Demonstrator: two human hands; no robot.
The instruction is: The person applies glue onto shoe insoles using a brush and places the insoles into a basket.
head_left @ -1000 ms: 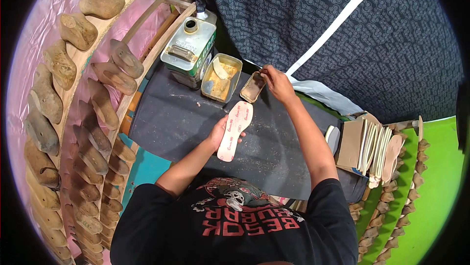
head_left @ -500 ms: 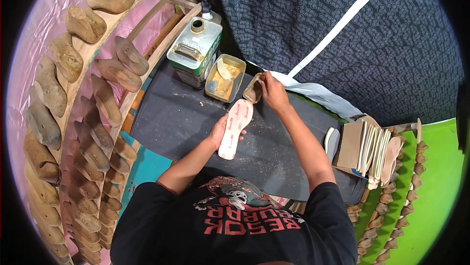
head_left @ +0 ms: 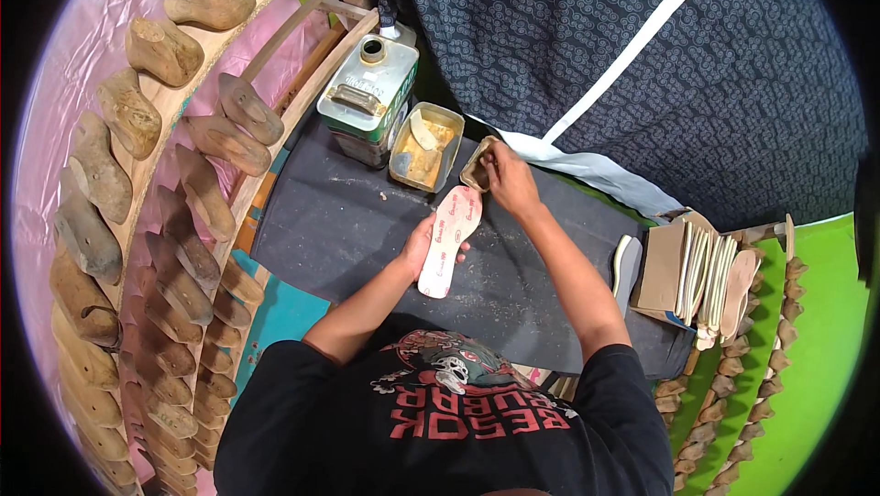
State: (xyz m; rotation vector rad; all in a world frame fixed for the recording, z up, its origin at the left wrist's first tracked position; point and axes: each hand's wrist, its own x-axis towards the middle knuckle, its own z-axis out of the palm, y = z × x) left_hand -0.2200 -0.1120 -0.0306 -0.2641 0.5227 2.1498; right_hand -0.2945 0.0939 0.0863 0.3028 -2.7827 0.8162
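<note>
My left hand [head_left: 419, 243] grips a white insole [head_left: 450, 241] with red printing, its fingers wrapped beneath and showing at the far side. The insole's broad end points away from me, towards a small worn tray [head_left: 471, 173]. My right hand [head_left: 511, 182] is at that tray's right side, fingers bent together and dipping over its rim. What those fingers hold, if anything, is hidden. Just left stands a larger rectangular tub [head_left: 446, 166], stained yellow inside, with a pale flat scraper-like piece [head_left: 423, 131] lying in it.
A green and silver metal can [head_left: 374, 83] stands behind the tub on the dark table [head_left: 321, 221]. At the right are a cardboard box [head_left: 658, 262] of insoles and a grey sole [head_left: 627, 267]. Racks of wooden shoe lasts [head_left: 92, 166] line the left; a patterned dark cloth [head_left: 587, 47] hangs behind.
The whole view has shifted slightly. My right hand stays at the small tray, its fingers now reaching lower over the rim. My left hand still holds the insole in nearly the same place.
</note>
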